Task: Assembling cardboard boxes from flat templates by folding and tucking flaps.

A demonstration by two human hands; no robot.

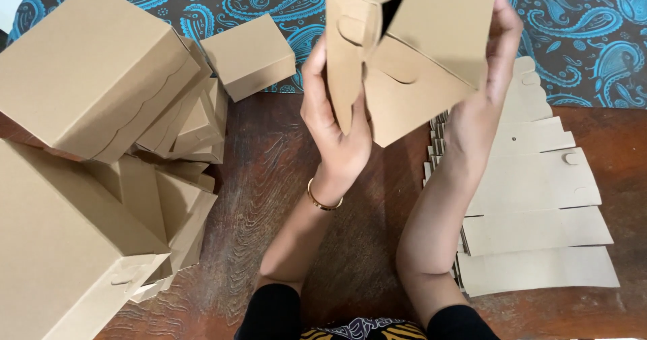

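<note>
Dark brown wood table [283, 198], worn grain, scuffed. Far edge w/ blue paisley cloth [579, 37] on dark ground. Light even, soft; no walls/windows visible.

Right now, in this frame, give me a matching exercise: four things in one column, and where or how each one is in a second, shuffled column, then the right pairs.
Things:
1. half-folded box
2. stack of flat cardboard blanks
3. pile of finished boxes
4. gold bangle

Places or states:
A. heaped on the table's left side
B. on the left wrist
C. lying flat on the wooden table, right of the arms
D. held up between the left hand and the right hand

Pairs: 1-D, 2-C, 3-A, 4-B
</note>
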